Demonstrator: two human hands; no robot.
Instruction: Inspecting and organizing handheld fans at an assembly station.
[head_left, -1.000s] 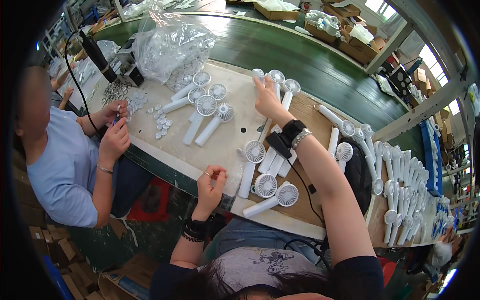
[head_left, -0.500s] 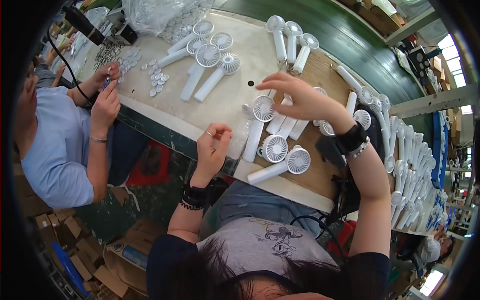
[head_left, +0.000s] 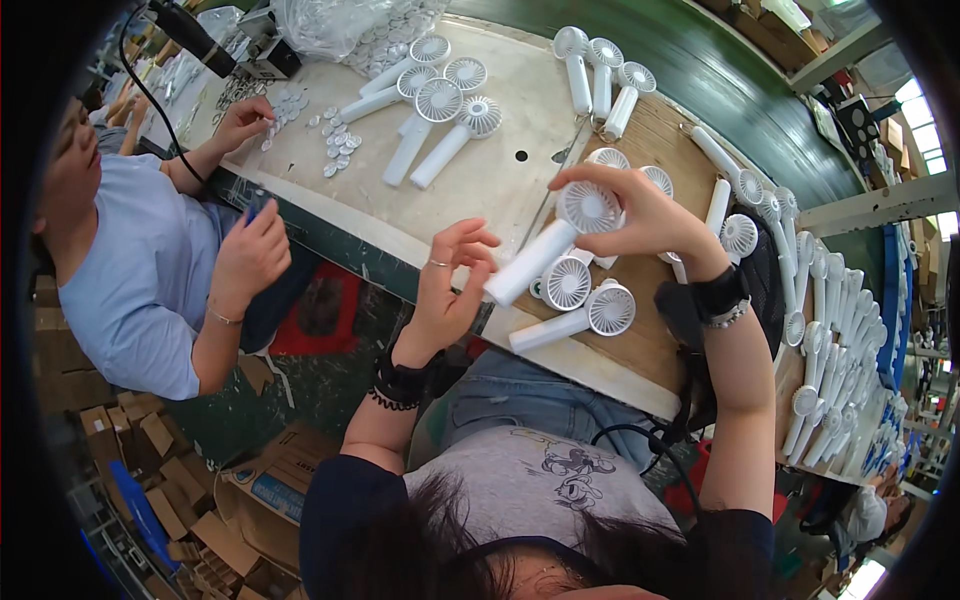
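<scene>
My right hand (head_left: 655, 215) grips a white handheld fan (head_left: 534, 262) by its round slatted head, thumb below and fingers above. The fan is lifted off the table and tilted, its handle pointing down toward my left hand (head_left: 448, 290). That left hand is open with curved fingers, close to the handle's end; whether a fingertip touches it I cannot tell. Below the held fan, another white fan (head_left: 610, 308) lies on the table edge beside a fan head (head_left: 567, 283). More white fans under my right hand are partly hidden.
A group of fans (head_left: 439, 101) lies on the pale tabletop (head_left: 480, 190), and three more (head_left: 603, 85) stand farther back. Small clear discs (head_left: 340, 150) lie near a plastic bag (head_left: 330, 30). At left, a co-worker's hand (head_left: 255, 250) holds a blue tool. Many fans (head_left: 835, 330) line the right side.
My right hand has closed on a fan and raised it from the table. My left hand has moved slightly right and up, with its fingers spread wider. The co-worker's hands have moved apart.
</scene>
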